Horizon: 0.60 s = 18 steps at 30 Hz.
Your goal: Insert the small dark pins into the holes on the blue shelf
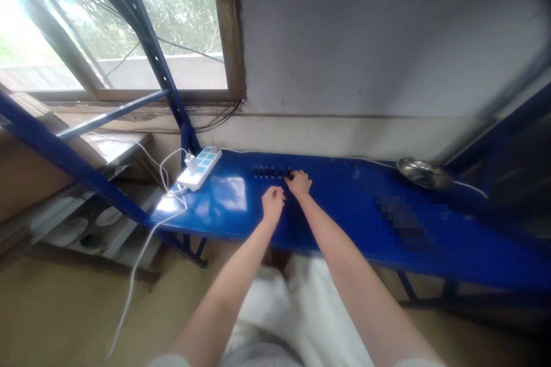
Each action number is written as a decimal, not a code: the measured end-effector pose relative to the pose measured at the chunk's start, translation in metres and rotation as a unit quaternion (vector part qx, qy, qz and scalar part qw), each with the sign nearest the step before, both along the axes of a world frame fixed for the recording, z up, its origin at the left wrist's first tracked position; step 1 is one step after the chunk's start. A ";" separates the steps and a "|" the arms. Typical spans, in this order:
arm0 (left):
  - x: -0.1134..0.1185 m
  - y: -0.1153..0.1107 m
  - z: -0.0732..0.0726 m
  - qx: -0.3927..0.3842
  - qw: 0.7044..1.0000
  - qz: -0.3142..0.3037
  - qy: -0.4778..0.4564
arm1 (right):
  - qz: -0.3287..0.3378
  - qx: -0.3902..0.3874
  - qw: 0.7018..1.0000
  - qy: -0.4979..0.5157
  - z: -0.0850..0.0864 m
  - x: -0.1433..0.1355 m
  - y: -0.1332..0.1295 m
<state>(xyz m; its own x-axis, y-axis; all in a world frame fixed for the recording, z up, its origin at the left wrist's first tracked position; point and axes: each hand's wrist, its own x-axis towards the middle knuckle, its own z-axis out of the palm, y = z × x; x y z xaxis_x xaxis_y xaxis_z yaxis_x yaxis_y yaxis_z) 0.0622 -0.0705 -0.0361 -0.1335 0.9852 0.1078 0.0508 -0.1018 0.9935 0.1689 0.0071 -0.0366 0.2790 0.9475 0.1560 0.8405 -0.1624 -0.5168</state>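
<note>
Several small dark upright pieces (pixel 267 172) stand in a row on the blue tabletop (pixel 344 212); they are too small to name. At the row's right end, my right hand (pixel 300 183) has its thumb and fingers closed round the last small dark piece (pixel 288 172). My left hand (pixel 272 205) is held just in front of the row, nearer to me, with its fingers curled together. Whatever is between those fingers, if anything, is hidden.
A white power strip (pixel 200 167) with a plug and cables lies at the table's left end. To the right are a shiny metal bowl-like thing (pixel 424 173) and a blurred dark patch (pixel 404 222). A blue metal frame (pixel 150 51) rises at the left, before the window.
</note>
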 end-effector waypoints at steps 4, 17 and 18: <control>0.000 -0.001 0.000 0.000 1.000 0.001 -0.001 | -0.003 0.017 1.000 0.002 -0.002 0.000 0.001; 0.005 -0.008 0.009 0.080 0.996 0.018 0.024 | 0.114 0.156 0.981 -0.005 0.003 0.011 -0.061; 0.005 -0.008 0.009 0.087 0.995 0.007 0.042 | 0.116 0.152 0.981 -0.021 0.003 0.011 -0.067</control>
